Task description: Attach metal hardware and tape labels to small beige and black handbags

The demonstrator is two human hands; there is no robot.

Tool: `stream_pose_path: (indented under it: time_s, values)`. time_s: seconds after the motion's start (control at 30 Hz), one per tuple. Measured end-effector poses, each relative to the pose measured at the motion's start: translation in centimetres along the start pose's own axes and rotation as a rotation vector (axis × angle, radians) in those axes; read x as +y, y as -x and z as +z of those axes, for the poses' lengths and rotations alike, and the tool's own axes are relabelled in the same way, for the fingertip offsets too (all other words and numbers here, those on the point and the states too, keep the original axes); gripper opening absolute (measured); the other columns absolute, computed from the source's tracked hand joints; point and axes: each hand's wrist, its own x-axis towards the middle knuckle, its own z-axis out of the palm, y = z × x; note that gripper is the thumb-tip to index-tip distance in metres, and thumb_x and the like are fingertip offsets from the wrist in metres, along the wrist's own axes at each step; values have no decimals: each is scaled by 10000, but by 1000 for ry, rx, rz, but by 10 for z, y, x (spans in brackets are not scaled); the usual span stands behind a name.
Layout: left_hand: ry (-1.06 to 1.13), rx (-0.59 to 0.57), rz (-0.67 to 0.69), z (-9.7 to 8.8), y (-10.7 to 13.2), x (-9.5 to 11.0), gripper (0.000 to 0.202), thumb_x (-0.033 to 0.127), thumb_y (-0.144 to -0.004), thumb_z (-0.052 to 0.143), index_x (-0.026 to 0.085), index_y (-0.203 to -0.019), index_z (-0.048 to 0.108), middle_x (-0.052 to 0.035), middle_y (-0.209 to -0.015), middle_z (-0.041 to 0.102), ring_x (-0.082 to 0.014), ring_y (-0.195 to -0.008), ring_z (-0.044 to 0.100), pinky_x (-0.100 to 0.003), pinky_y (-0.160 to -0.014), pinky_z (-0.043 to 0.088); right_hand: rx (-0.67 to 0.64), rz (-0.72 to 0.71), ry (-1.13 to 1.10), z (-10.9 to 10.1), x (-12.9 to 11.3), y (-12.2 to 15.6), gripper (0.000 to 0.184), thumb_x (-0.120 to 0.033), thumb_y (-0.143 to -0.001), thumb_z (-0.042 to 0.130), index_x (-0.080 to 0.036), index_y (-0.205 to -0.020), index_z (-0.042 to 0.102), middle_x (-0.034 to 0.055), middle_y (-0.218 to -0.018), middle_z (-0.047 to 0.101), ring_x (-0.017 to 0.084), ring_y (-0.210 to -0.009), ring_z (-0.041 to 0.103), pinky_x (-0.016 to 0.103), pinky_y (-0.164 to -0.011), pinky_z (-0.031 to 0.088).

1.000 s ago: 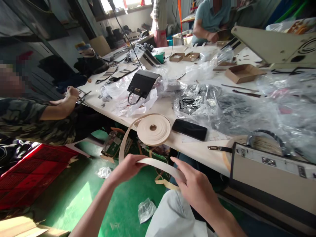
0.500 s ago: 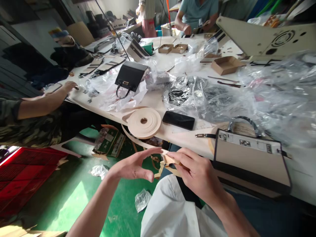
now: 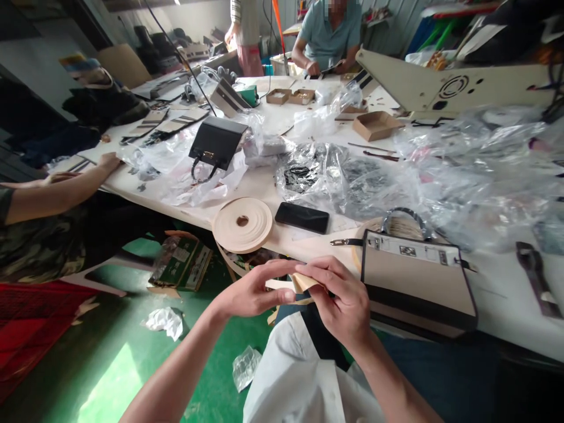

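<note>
A flat roll of cream-coloured tape (image 3: pixel 227 229) lies at the table's front edge, and a strip from it runs down behind my left hand towards my fingers. My right hand (image 3: pixel 343 296) pinches the tape strip's yellowish, folded end (image 3: pixel 302 283) between thumb and fingers above my lap. Close beside it is my left hand (image 3: pixel 259 288), thumb and forefinger apart around the pale strip. Its forefinger tip meets the right fingers. To the right, a beige and black handbag (image 3: pixel 418 282) with a dark handle lies at the table edge.
A black phone (image 3: pixel 302 217) lies beside the roll. Behind are clear plastic bags (image 3: pixel 352 176), a small black handbag (image 3: pixel 219 143) and a cardboard tray (image 3: pixel 376 126). A co-worker's arm (image 3: pixel 66 191) reaches in from the left; another person (image 3: pixel 330 41) sits across the table.
My left hand has come closer to the right, its thumb and forefinger nearing the strip. The folded yellowish end shows more plainly. The view has shifted slightly right.
</note>
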Motion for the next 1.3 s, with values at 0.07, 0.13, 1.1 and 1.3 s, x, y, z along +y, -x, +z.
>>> stream_pose_path:
  time_s: [0.07, 0.13, 1.1, 1.3]
  values:
    - [79, -84, -89, 5, 0, -1, 484, 628, -1073, 715, 175, -1192, 837, -131, -1135, 807, -319, -1087, 755, -433, -1064, 597, 27, 7, 16, 2, 5, -1, 317, -186, -1114, 620, -298, -1320, 834, 91, -1148, 763, 230, -1047, 776, 355, -870, 660]
    - [170, -33, -160, 8, 0, -5, 524, 664, -1078, 684, 157, -1064, 813, -105, -957, 768, -274, -919, 731, -383, -910, 610, 53, 22, 81, 5, 10, -1, 320, -198, -1121, 607, -304, -1330, 825, 102, -1189, 748, 257, -1122, 752, 409, -941, 651]
    - [-116, 10, -138, 68, -103, 39, 351, 485, -1120, 647, 183, -941, 633, 30, -788, 515, -130, -725, 406, -252, -631, 332, 163, 538, 120, -118, -2, 7, 256, -481, -1048, 804, -230, -1005, 837, 49, -903, 805, 190, -734, 717, 284, -660, 590]
    - [-121, -208, -266, 73, -123, 36, 502, 617, -1105, 620, 186, -847, 639, 51, -645, 458, -118, -600, 398, -262, -554, 264, 165, 476, 141, -128, 7, 27, 252, -419, -1109, 720, -231, -973, 820, 50, -945, 770, 173, -765, 678, 285, -669, 537]
